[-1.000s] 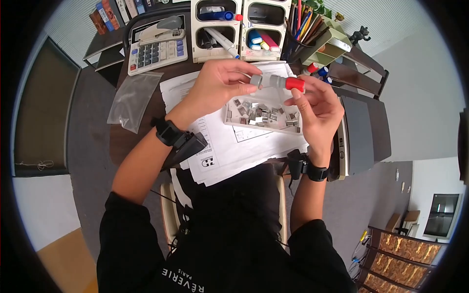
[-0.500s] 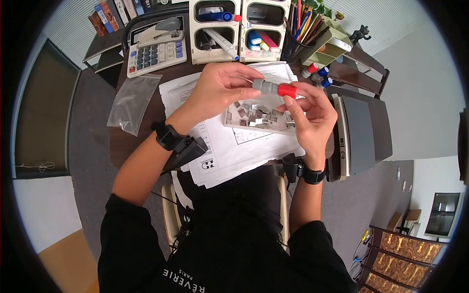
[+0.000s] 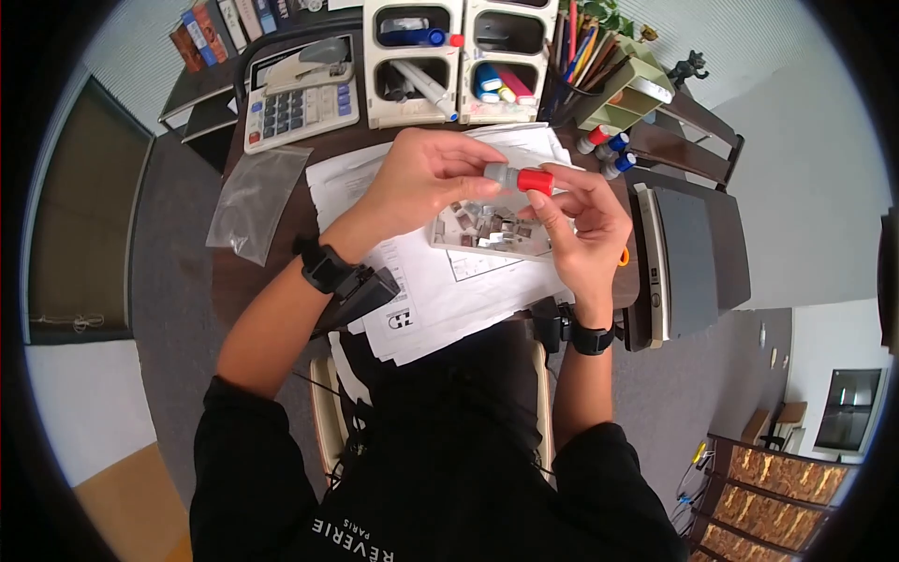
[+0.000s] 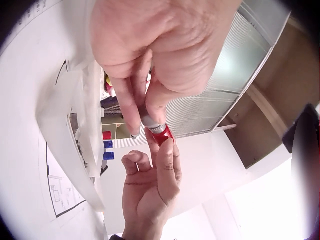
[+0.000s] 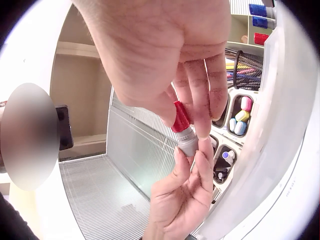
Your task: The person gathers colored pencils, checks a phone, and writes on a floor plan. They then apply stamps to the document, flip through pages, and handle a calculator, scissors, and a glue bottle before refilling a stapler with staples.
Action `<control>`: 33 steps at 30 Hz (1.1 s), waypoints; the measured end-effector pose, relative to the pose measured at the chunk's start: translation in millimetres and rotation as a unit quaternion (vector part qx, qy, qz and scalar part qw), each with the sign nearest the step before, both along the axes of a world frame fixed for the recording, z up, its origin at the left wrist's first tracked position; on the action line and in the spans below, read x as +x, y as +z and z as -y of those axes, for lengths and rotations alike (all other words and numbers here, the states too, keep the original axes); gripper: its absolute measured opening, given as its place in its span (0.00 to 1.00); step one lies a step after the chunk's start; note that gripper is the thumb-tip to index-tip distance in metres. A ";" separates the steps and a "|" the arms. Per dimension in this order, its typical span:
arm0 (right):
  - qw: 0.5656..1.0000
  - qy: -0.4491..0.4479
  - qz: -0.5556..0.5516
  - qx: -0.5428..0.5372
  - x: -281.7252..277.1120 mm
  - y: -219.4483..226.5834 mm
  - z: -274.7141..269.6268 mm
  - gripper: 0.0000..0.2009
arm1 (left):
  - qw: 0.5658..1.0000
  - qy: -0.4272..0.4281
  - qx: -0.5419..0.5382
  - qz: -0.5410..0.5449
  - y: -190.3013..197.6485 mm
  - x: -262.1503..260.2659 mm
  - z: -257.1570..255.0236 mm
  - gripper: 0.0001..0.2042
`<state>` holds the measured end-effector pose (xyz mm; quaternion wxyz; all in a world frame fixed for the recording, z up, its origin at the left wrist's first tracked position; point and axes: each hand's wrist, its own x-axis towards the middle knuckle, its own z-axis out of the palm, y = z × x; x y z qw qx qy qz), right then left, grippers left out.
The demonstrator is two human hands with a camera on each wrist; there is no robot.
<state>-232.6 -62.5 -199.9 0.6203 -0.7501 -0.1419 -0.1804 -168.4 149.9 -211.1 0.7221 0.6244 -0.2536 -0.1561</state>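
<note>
A small red-and-grey cylinder (image 3: 536, 181), which looks like a capped round stamp, is held between both hands above the box. The left hand (image 3: 412, 183) pinches its grey end with thumb and fingers. At the red end, the right hand (image 3: 592, 229) grips with its thumb and fingertips, its other fingers loosely bent. In the right wrist view the red part (image 5: 181, 117) and the grey part (image 5: 187, 143) sit in line. Below the hands, a shallow clear box (image 3: 487, 250) contains several small silver metal clips; the right hand hides its right end.
Papers (image 3: 412, 309) lie under the box. Similar red and blue cylinders (image 3: 613, 145) stand at the back right. A calculator (image 3: 304, 103) with a stapler, a clear bag (image 3: 257, 201), a pen organizer (image 3: 412, 108) and a dark grey device (image 3: 688, 248) surround the papers.
A pale stretch between the grey end and the red end has disappeared; the parts now sit close together. The right hand has moved left and slightly down toward the left hand.
</note>
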 end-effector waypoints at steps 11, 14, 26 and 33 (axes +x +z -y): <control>0.937 -0.271 0.056 -0.213 9.8 38.0 96.6 0.14 | 0.999 0.038 -0.020 0.033 9.3 -2.6 3.5 0.13; 0.921 -0.284 0.007 -0.268 15.1 31.6 130.1 0.14 | 0.998 0.050 -0.019 0.036 9.1 -5.2 5.7 0.12; 0.891 -0.215 -0.060 -0.395 16.9 11.5 143.4 0.17 | 0.998 0.035 -0.029 0.034 6.9 -7.3 8.4 0.12; 0.887 -0.268 -0.071 -0.370 16.1 23.5 136.7 0.22 | 0.998 0.035 -0.017 0.040 7.2 -5.8 6.3 0.11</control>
